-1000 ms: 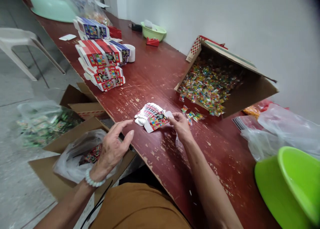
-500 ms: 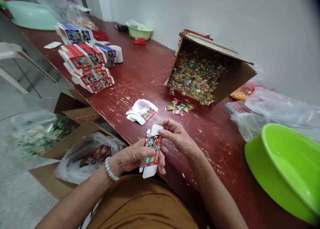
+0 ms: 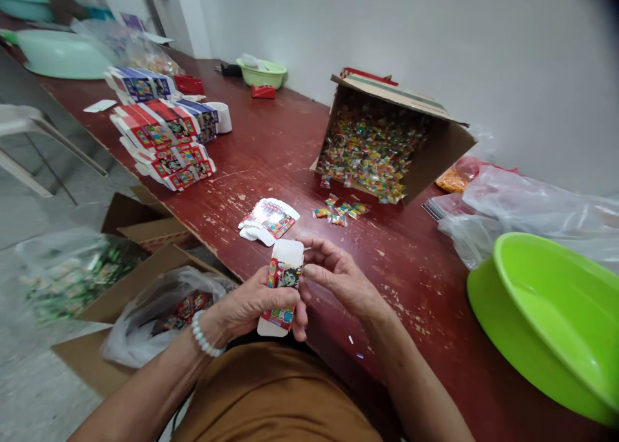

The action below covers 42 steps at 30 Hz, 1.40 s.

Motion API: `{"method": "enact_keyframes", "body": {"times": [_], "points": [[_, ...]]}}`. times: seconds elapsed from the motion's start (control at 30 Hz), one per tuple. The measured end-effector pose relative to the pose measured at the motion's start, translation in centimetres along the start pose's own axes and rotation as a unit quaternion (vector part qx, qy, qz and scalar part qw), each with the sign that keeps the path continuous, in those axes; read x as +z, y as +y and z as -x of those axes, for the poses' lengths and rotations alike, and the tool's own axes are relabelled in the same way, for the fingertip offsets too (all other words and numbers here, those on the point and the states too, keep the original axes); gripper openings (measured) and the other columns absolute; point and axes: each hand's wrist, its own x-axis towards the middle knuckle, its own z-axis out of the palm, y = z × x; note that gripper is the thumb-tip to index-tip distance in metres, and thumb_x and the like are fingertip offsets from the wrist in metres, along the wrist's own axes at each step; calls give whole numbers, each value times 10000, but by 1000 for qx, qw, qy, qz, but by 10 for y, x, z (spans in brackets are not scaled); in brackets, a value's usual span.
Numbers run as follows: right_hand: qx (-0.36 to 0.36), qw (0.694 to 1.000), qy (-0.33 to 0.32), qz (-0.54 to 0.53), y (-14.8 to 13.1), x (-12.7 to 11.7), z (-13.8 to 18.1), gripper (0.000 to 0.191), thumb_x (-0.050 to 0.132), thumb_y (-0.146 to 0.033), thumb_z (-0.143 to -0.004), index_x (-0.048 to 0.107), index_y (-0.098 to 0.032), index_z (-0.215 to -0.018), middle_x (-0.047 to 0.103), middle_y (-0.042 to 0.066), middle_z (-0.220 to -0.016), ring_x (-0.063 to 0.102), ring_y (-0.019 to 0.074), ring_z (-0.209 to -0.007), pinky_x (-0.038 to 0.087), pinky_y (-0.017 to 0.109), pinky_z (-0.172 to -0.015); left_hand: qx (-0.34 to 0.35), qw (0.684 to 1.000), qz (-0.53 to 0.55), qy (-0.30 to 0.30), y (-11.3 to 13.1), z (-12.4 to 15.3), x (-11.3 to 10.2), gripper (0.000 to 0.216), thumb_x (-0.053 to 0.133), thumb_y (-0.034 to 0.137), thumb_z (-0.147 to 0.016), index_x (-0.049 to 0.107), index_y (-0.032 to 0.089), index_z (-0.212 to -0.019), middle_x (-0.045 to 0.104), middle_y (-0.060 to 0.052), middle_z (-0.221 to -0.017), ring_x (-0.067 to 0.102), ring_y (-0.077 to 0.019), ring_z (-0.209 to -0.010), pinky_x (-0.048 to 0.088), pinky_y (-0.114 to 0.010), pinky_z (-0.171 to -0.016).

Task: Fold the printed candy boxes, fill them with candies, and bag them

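A small red printed candy box with white flaps at both ends is held in front of my body. My left hand is closed round its lower part, the thumb across the printed face and fingers behind. My right hand is at the box's upper right edge, thumb at the side and fingertips partly behind the top flap. A stack of flat cartons lies on the table just beyond the box. To its right are several wrapped candies, in front of a tipped cardboard box full of candies.
A green basin stands at the right, beside plastic bags. Bundled red and purple cartons are piled at the left of the red table. Below its edge, an open carton holds a bag of red packets.
The candy box has turned so that its broad top flap faces me more. My right thumb has shifted from the top flap to the box's side edge. The view has shifted slightly.
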Motion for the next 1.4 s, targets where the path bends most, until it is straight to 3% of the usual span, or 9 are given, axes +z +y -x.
{"method": "enact_keyframes", "body": {"times": [0.13,0.33,0.43,0.53,0.67,0.83,1.03,1.2,1.4], "points": [[16,1000,-8,15,7,2,2,299,735,-419,-856,703,-211,-1068,704,29,-941,649,141,-822,542,273,-771,8,998,-18,66,-1,-4,-1,272,834,303,-730,670,126,-855,731,-59,-617,692,-188,-486,584,-276,-511],[58,998,-32,16,12,3,6,407,663,-512,-891,687,-194,-1144,615,-7,-700,493,90,-482,439,221,-483,-7,999,9,39,-5,-11,-1,315,840,362,-713,673,135,-853,760,-80,-739,730,-221,-574,606,-318,-577],[37,999,-5,36,15,2,7,375,664,-498,-893,704,-197,-1114,617,4,-769,488,84,-535,424,213,-518,-10,998,-30,50,-6,-11,2,327,840,365,-706,701,125,-878,765,-92,-783,726,-206,-597,588,-289,-582],[13,997,37,71,20,2,7,323,686,-473,-876,722,-203,-1049,634,20,-874,542,107,-662,455,222,-615,13,991,-88,101,-8,-10,6,344,845,346,-705,716,123,-932,763,-86,-771,727,-205,-665,575,-273,-626],[17,992,54,111,23,5,7,298,644,-459,-898,721,-200,-1023,647,40,-949,578,130,-731,481,245,-669,23,984,-100,144,-14,-9,10,342,846,374,-697,707,119,-878,736,-59,-692,698,-191,-600,560,-268,-572],[26,991,62,116,19,8,9,323,635,-475,-891,719,-196,-1031,649,26,-863,532,103,-603,419,223,-544,19,987,-80,141,-23,-11,7,374,810,448,-734,693,128,-888,746,-88,-660,688,-196,-554,570,-292,-550],[22,992,76,96,17,9,12,352,654,-520,-873,723,-188,-967,679,26,-862,599,137,-712,489,252,-666,33,986,-101,131,-20,-13,4,365,808,407,-763,712,133,-984,768,-94,-798,727,-216,-688,593,-313,-651],[33,995,61,77,17,10,14,373,709,-535,-822,733,-190,-963,649,15,-778,558,114,-571,457,233,-521,30,982,-118,147,-20,-14,7,333,843,372,-718,729,128,-914,731,-59,-703,701,-197,-609,583,-279,-567],[-6,986,72,151,15,12,17,279,633,-453,-890,739,-195,-887,573,-2,-744,469,77,-492,373,215,-449,20,982,-88,167,-26,-18,11,271,853,340,-692,703,138,-791,678,-13,-631,639,-154,-452,517,-231,-409]]}}
